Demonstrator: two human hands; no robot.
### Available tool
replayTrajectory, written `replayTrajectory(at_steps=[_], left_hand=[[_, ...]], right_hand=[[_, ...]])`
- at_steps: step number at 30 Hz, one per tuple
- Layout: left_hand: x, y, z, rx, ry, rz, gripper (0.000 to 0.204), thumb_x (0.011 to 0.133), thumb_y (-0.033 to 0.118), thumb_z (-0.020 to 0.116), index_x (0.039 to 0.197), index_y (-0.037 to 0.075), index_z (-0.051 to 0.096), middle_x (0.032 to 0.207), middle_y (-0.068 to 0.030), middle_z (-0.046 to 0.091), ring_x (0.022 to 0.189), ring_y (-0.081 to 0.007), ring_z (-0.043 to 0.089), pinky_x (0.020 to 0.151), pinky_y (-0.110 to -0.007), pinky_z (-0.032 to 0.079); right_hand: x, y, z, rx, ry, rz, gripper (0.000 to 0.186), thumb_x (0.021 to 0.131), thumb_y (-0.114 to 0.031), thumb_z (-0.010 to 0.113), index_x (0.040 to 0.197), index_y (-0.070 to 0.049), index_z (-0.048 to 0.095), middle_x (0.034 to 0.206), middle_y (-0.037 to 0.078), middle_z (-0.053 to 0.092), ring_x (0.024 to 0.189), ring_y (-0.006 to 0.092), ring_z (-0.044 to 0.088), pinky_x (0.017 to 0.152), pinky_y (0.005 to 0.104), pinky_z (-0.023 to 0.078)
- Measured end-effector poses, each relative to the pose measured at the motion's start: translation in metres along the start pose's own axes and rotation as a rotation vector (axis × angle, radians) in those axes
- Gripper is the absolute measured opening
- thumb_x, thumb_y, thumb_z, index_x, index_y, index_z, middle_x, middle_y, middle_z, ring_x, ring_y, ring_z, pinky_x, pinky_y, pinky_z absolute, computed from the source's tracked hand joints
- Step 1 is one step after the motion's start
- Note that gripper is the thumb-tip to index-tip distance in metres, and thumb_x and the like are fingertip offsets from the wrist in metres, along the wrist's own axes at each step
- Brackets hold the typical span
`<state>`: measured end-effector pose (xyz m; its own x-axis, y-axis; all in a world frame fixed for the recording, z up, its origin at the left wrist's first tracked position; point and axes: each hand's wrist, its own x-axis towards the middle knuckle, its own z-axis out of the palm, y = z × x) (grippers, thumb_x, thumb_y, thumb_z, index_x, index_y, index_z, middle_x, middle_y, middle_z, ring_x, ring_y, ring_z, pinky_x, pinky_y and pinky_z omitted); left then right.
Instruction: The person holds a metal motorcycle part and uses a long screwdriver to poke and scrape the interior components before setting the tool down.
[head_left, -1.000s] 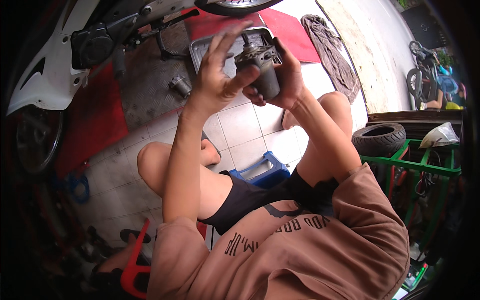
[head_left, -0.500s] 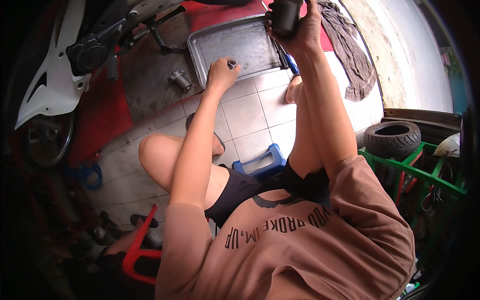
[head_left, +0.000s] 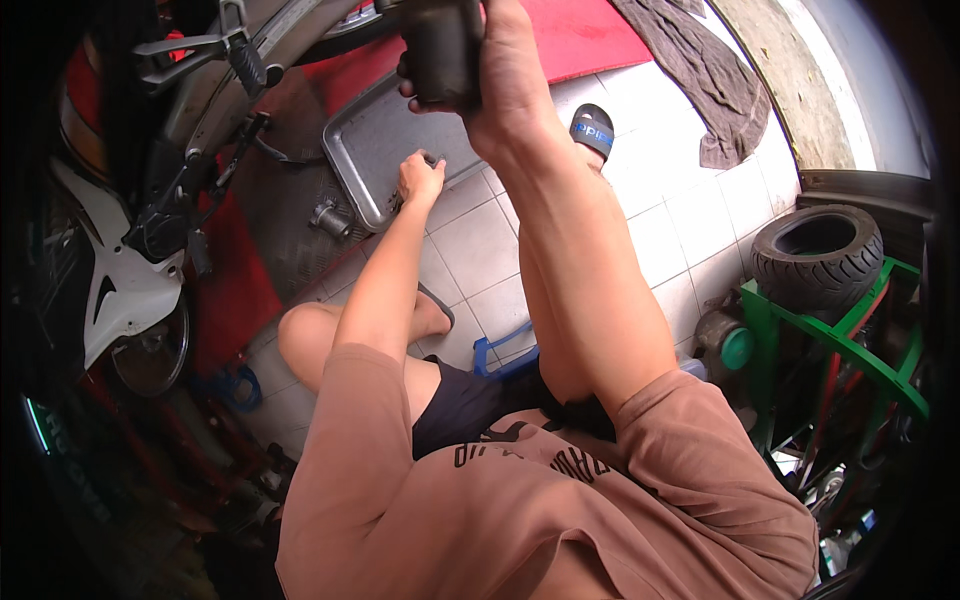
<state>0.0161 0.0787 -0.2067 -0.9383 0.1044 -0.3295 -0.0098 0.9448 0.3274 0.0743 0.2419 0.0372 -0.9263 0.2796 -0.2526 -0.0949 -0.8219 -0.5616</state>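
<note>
My right hand [head_left: 512, 85] is raised and wrapped round a dark cylindrical object [head_left: 440, 55], which blocks part of the view of the metal tray [head_left: 345, 178]. Its exact kind does not show. Over the tray's near edge, my left hand [head_left: 421, 180] is closed, with a small dark piece [head_left: 430, 158] at its fingertips, too small to name. A grey metal part [head_left: 332, 219] with a round body lies on the ridged mat just left of the tray.
To the left stands a motorcycle with a white panel [head_left: 125, 265] and a footrest [head_left: 235, 50]. Red matting [head_left: 570, 35] and a dark cloth [head_left: 700, 80] lie beyond. A tyre [head_left: 818, 255] rests on a green frame [head_left: 850, 335] at right; a blue stool [head_left: 490, 355] is beneath me.
The view has shifted. My right hand has come left with the dark cylinder, over the tray and nearer the camera. My left hand stays at the tray's near edge.
</note>
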Motion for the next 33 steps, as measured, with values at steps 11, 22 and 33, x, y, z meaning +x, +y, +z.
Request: replayTrajectory(at_steps=[11, 22, 33], left_hand=[[0.004, 0.025, 0.02, 0.023, 0.05, 0.05, 0.027, 0.077, 0.025, 0.073, 0.098, 0.008, 0.069, 0.101, -0.016, 0.069, 0.099, -0.0335, 0.065, 0.085, -0.044, 0.052], [-0.021, 0.06, -0.178, -0.79, 0.271, 0.612, 0.006, 0.079, -0.002, 0.07, 0.084, -0.001, 0.065, 0.085, -0.0055, 0.07, 0.081, -0.0094, 0.067, 0.073, -0.023, 0.052], [-0.14, 0.028, -0.256, -0.627, 0.834, 0.888, 0.031, 0.066, -0.005, 0.078, 0.094, 0.003, 0.067, 0.088, -0.0076, 0.069, 0.078, -0.0196, 0.068, 0.07, -0.029, 0.053]], right_hand=[[-0.017, -0.042, 0.006, -0.025, 0.095, -0.109, 0.052, 0.084, -0.047, 0.062, 0.071, 0.003, 0.066, 0.061, 0.01, 0.062, 0.048, 0.0161, 0.058, 0.041, 0.0301, 0.045], [-0.008, -0.012, 0.004, -0.204, 0.036, 0.004, 0.047, 0.087, -0.059, 0.051, 0.098, -0.014, 0.06, 0.071, 0.002, 0.059, 0.059, 0.0153, 0.061, 0.047, 0.0316, 0.048], [-0.029, 0.038, 0.033, -0.414, -0.116, 0.133, 0.049, 0.091, -0.056, 0.047, 0.091, -0.01, 0.063, 0.067, 0.006, 0.061, 0.056, 0.0171, 0.06, 0.049, 0.0302, 0.046]])
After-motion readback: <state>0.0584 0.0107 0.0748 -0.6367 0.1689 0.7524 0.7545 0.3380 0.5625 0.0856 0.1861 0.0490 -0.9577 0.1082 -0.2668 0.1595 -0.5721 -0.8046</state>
